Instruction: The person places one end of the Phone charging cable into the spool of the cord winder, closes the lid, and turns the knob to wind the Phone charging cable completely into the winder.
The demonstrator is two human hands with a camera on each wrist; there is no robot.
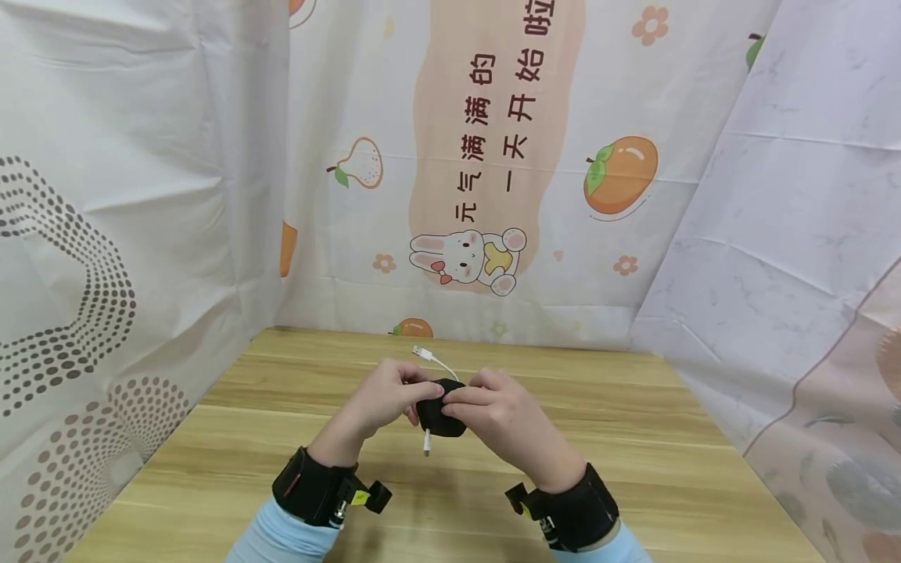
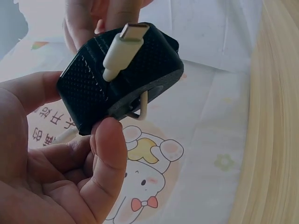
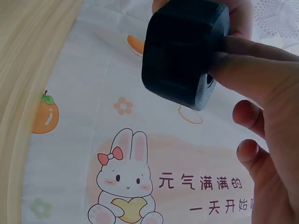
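Observation:
Above the table, both hands hold a small black faceted cable winder [image 1: 442, 422] with a textured surface. My left hand [image 1: 385, 397] grips its left side, thumb on top and fingers around the edge. On the right, my right hand [image 1: 505, 418] pinches it, its fingertips at the round opening in the right wrist view. A white cable's USB-A plug [image 1: 422, 353] sticks out toward the back. Its USB-C plug [image 2: 124, 51] pokes out of a slot on the near side. A short bend of cable [image 2: 144, 106] shows in the winder's side opening.
The wood-grain table [image 1: 598, 438] extends around the hands. Behind it hangs a printed curtain [image 1: 352, 234] with a rabbit and fruit, and patterned cloths enclose the left and right sides. Each wrist carries a black strap [image 1: 310, 489] with a small camera.

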